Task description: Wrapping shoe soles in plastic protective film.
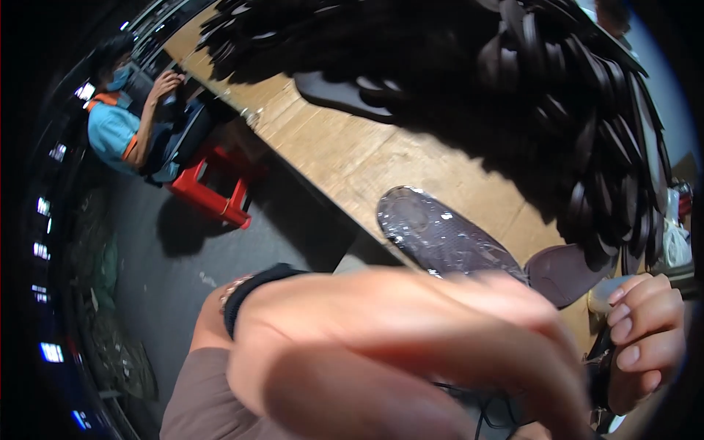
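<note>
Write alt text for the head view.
A person's blurred left hand fills much of the foreground, the right hand curled at the right; beyond them, a heap of dark sole-shaped pieces lies on a wooden table. Far left, a co-worker sits on a red stool.

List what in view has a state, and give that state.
Left hand, blurred, hold unclear
Right hand, fingers curled, hold unclear
Glossy insole, lying, glinting
Matte insole, lying, partly hidden
Dark insoles, heaped
Red stool, upright, occupied
Black wristband, worn

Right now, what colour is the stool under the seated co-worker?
The stool is red; it shows best in the head view.
</note>
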### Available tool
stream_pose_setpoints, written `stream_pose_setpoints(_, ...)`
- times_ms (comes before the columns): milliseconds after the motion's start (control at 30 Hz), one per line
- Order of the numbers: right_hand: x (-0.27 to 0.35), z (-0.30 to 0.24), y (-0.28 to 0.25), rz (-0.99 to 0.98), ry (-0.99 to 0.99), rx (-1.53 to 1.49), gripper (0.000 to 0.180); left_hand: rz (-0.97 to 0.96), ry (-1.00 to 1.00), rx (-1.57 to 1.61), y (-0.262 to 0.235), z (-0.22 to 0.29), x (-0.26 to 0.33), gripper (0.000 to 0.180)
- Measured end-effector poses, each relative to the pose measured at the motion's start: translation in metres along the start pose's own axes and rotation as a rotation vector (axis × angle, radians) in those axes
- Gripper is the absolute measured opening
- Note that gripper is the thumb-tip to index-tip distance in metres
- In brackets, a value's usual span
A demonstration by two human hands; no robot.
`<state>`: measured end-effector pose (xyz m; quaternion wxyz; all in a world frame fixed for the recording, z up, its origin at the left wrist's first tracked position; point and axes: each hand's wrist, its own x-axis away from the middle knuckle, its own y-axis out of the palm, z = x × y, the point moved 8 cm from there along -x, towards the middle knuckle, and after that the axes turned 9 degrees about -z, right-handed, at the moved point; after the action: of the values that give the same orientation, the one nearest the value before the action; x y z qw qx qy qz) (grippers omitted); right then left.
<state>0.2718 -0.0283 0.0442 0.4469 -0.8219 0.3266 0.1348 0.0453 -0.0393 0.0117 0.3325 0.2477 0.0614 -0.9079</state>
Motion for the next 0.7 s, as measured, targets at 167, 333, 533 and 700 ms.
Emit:
stream_pose_setpoints(167, -0.016, 0.005, 0.017, -0.252, -0.035, 0.155, 0.027, 0.205, 0.206, -0.219, 0.005, 0.014, 0.001, 0.066)
stream_pose_setpoints(333, -0.032, 0.018, 0.038, -0.194, 0.094, 0.176, 0.016, 0.332, 0.44, -0.398, -0.005, 0.054, 0.028, 0.054)
stream_pose_setpoints(533, -0.028, 0.041, 0.049, -0.152, 0.397, 0.208, 0.012, 0.478, 0.747, -0.584, 0.01, 0.091, 0.065, 0.039)
stream_pose_setpoints(700, -0.017, 0.083, 0.07, -0.222, 0.519, 0.269, 0.017, 0.607, 0.988, -0.737, 0.045, 0.116, 0.134, 0.027)
